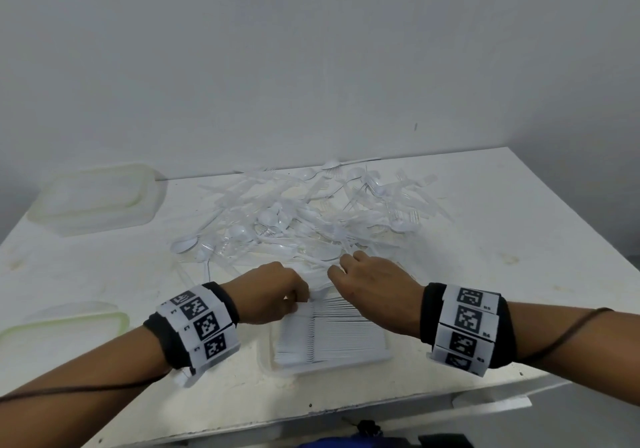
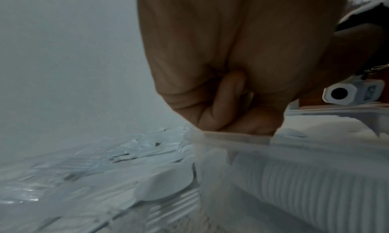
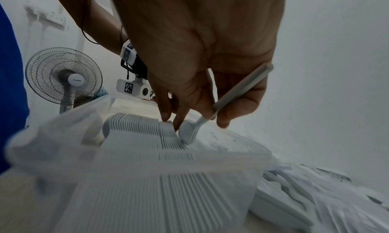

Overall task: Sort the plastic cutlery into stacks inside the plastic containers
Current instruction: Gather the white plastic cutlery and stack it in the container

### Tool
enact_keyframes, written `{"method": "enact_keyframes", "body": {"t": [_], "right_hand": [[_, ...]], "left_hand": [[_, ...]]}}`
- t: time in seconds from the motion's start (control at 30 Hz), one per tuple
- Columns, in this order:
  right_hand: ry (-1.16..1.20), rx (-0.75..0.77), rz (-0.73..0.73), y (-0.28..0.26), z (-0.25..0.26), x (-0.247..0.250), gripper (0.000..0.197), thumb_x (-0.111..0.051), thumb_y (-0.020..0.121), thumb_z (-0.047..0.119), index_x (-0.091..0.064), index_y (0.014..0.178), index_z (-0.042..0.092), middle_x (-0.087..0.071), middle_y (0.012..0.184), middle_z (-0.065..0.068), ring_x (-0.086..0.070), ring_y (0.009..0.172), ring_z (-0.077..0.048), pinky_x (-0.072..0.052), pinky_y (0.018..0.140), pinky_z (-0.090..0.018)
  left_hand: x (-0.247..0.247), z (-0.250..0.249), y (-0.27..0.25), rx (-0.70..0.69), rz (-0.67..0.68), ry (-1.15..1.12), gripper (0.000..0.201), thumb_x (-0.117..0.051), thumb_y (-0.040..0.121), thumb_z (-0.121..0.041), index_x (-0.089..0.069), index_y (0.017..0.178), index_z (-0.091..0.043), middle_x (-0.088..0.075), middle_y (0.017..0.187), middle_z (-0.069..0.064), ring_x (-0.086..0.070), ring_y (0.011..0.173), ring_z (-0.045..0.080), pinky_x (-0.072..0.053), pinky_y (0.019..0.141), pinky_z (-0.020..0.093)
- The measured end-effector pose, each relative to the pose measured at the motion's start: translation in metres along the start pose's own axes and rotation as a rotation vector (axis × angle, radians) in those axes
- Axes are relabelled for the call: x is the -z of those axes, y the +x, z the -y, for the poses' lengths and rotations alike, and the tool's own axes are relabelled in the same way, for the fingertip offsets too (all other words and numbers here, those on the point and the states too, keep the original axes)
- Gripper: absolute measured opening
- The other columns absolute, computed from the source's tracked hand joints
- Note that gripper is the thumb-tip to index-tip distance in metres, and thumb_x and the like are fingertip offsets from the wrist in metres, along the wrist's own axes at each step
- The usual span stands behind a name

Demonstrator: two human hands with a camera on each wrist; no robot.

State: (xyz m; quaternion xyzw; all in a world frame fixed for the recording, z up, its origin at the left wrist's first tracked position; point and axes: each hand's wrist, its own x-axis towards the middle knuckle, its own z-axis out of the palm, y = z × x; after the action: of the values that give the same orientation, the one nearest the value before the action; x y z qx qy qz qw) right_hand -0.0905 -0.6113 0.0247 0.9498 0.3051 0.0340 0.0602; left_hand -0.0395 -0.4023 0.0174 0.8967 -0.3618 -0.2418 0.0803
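A clear plastic container sits near the table's front edge and holds a row of stacked white forks. My left hand is at the far end of that stack, its thumb and forefinger pinching the last pieces. My right hand grips a single white fork by the handle. The fork's head is down against the end of the stack. A loose pile of white cutlery lies just beyond the container.
A lidded clear container stands at the back left of the white table. Another one is at the left edge. The front table edge runs close below my wrists. A standing fan is off the table.
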Motion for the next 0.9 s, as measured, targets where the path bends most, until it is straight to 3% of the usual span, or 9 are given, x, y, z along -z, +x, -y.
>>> {"method": "enact_keyframes", "body": {"t": [0.1, 0.2, 0.27, 0.4, 0.53, 0.7, 0.8, 0.9], "right_hand": [[0.003, 0.068, -0.049, 0.005, -0.002, -0.009, 0.028, -0.067, 0.059, -0.012, -0.057, 0.073, 0.009, -0.053, 0.069, -0.009, -0.047, 0.057, -0.020, -0.031, 0.042, -0.029], [-0.023, 0.093, -0.092, 0.011, -0.005, -0.016, 0.021, -0.067, 0.067, -0.008, -0.058, 0.074, 0.009, -0.053, 0.072, -0.009, -0.048, 0.065, -0.023, -0.043, 0.052, -0.034], [-0.027, 0.094, -0.106, 0.014, -0.004, -0.017, 0.018, -0.065, 0.070, -0.006, -0.057, 0.075, 0.009, -0.052, 0.074, -0.010, -0.048, 0.068, -0.024, -0.044, 0.055, -0.035], [-0.044, 0.130, -0.112, 0.013, 0.001, -0.022, 0.016, -0.063, 0.072, -0.005, -0.057, 0.075, 0.009, -0.051, 0.076, -0.009, -0.046, 0.069, -0.022, -0.038, 0.054, -0.033], [-0.059, 0.131, -0.132, 0.014, 0.002, -0.029, 0.020, -0.062, 0.068, -0.006, -0.058, 0.080, 0.010, -0.052, 0.073, -0.008, -0.047, 0.069, -0.023, -0.039, 0.056, -0.034], [0.014, 0.087, -0.079, 0.008, -0.003, -0.031, 0.023, -0.068, 0.065, -0.006, -0.058, 0.077, 0.011, -0.053, 0.069, -0.007, -0.048, 0.064, -0.023, -0.039, 0.052, -0.033], [0.088, 0.082, -0.009, 0.001, -0.005, -0.027, 0.018, -0.069, 0.068, -0.002, -0.058, 0.072, 0.013, -0.056, 0.065, -0.004, -0.050, 0.060, -0.020, -0.038, 0.050, -0.029], [0.194, 0.056, 0.122, -0.002, 0.000, -0.025, 0.012, -0.056, 0.080, 0.000, -0.058, 0.082, 0.011, -0.062, 0.076, -0.007, -0.054, 0.065, -0.023, -0.040, 0.056, -0.031]], "left_hand": [[-0.003, 0.003, -0.004, -0.028, -0.055, -0.047, 0.016, -0.061, 0.090, -0.020, -0.068, 0.103, -0.025, -0.070, 0.100, -0.011, -0.062, 0.089, 0.006, -0.049, 0.084, 0.027], [-0.005, 0.004, -0.007, -0.065, -0.122, -0.111, 0.011, -0.064, 0.088, -0.017, -0.065, 0.097, -0.023, -0.070, 0.093, -0.012, -0.053, 0.069, -0.009, -0.041, 0.070, 0.009], [-0.005, 0.003, -0.009, -0.098, -0.169, -0.117, 0.008, -0.064, 0.088, -0.015, -0.065, 0.094, -0.020, -0.068, 0.088, -0.010, -0.050, 0.064, -0.012, -0.034, 0.063, 0.005], [-0.004, 0.003, -0.010, -0.104, -0.289, -0.043, 0.011, -0.061, 0.091, -0.016, -0.067, 0.100, -0.017, -0.066, 0.093, -0.003, -0.047, 0.065, -0.004, -0.036, 0.065, 0.009], [-0.009, -0.006, -0.008, -0.068, -0.227, 0.114, 0.022, -0.052, 0.096, -0.025, -0.066, 0.113, -0.021, -0.065, 0.107, -0.003, -0.062, 0.091, 0.019, -0.048, 0.077, 0.031], [-0.015, -0.003, -0.003, -0.028, -0.157, 0.198, 0.025, -0.045, 0.097, -0.021, -0.065, 0.111, -0.026, -0.066, 0.108, -0.005, -0.062, 0.095, 0.021, -0.050, 0.077, 0.034], [-0.017, 0.000, 0.001, -0.006, -0.150, 0.189, 0.025, -0.044, 0.097, -0.027, -0.066, 0.109, -0.027, -0.069, 0.104, -0.004, -0.064, 0.095, 0.021, -0.051, 0.078, 0.035], [-0.017, 0.001, 0.003, 0.002, -0.126, 0.144, 0.027, -0.044, 0.097, -0.028, -0.064, 0.116, -0.030, -0.070, 0.106, -0.002, -0.064, 0.097, 0.021, -0.050, 0.080, 0.033]]}}
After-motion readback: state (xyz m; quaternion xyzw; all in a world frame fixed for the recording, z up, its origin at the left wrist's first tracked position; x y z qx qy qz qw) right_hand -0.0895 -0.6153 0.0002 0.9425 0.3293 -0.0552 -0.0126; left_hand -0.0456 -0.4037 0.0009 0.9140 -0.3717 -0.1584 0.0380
